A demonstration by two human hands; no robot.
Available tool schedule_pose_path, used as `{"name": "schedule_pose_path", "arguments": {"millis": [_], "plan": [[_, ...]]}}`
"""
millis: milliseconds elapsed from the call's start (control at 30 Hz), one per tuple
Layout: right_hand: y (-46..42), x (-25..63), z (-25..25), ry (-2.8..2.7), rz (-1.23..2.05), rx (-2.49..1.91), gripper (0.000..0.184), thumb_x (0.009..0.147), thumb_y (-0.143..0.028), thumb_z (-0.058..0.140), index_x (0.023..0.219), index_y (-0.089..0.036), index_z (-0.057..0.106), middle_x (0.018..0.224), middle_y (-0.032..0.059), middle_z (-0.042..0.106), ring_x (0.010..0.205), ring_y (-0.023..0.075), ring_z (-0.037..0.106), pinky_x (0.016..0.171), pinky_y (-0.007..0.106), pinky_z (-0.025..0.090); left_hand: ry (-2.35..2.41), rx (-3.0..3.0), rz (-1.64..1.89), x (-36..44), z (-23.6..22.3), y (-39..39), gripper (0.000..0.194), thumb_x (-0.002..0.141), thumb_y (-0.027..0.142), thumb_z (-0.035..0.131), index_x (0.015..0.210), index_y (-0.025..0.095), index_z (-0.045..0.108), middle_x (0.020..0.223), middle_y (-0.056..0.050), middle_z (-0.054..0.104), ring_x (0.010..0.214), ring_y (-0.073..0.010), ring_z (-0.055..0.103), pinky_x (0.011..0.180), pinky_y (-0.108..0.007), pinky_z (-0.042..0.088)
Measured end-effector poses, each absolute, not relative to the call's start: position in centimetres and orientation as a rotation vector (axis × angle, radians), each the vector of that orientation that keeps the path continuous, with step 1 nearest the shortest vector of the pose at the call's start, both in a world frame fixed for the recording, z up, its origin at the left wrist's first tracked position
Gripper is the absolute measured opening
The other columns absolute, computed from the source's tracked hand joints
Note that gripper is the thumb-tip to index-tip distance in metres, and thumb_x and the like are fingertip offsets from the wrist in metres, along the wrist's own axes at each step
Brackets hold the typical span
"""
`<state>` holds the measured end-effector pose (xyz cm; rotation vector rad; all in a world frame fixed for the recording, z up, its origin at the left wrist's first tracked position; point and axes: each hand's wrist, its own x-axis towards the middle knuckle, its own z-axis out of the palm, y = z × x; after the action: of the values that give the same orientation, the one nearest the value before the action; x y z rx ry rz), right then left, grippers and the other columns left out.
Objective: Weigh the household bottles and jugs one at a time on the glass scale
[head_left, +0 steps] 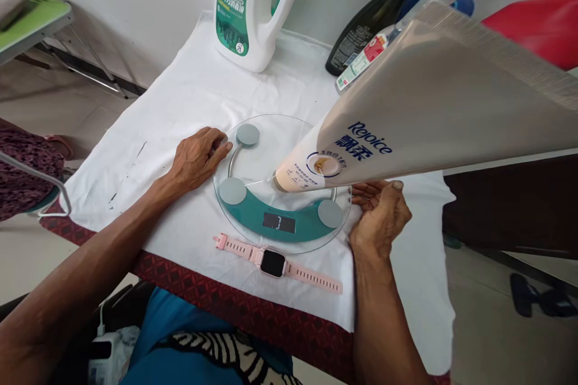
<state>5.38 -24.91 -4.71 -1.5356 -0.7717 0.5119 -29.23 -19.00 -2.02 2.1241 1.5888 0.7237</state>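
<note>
A round glass bathroom scale point(244, 225) lies on the white cloth, with a teal band and a small lit display. On it a large beige Rejoice tube point(406, 102) stands cap down, looming close to the camera. My left hand point(197, 158) is at the scale's left rim, its fingers curled and the thumb against the glass edge. By the right rim, my right hand point(382, 216) is palm inward, thumb raised and fingers stretched toward the glass. The tube hides part of those fingers. A pink smartwatch point(273, 262) lies flat in front of the scale.
A white jug with a green label point(235, 6) stands at the back by the wall. Behind the tube are a dark bottle point(361, 30), a clear bottle point(361, 66) and a red container point(537, 24). A green-topped table point(36, 24) is at far left.
</note>
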Motion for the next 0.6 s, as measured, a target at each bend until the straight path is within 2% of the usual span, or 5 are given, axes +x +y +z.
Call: {"name": "schedule_pose_path", "arguments": {"millis": [200, 600], "plan": [[-25.02, 5.57, -4.95, -0.785, 0.523, -1.522, 0.063, 0.091, -0.078, 0.057, 0.089, -0.016, 0.069, 0.079, 0.0065, 0.07, 0.07, 0.0154, 0.068, 0.056, 0.025, 0.049, 1.579, 2.105, 0.722, -29.2, -1.79, -19.04, 0.032, 0.105, 0.045, 0.049, 0.107, 0.019, 0.067, 0.095, -0.005, 0.068, 0.076, -0.0162, 0.057, 0.075, -0.033, 0.045], [-25.13, 5.79, -5.08, -0.811, 0.518, -1.532, 0.061, 0.092, -0.078, 0.058, 0.089, -0.018, 0.069, 0.078, 0.0034, 0.069, 0.07, 0.0148, 0.069, 0.058, 0.026, 0.05, 1.575, 2.125, 0.723, -29.26, -1.74, -19.05, 0.031, 0.105, 0.044, 0.05, 0.106, 0.018, 0.068, 0.095, -0.005, 0.069, 0.075, -0.0159, 0.057, 0.073, -0.033, 0.046]]}}
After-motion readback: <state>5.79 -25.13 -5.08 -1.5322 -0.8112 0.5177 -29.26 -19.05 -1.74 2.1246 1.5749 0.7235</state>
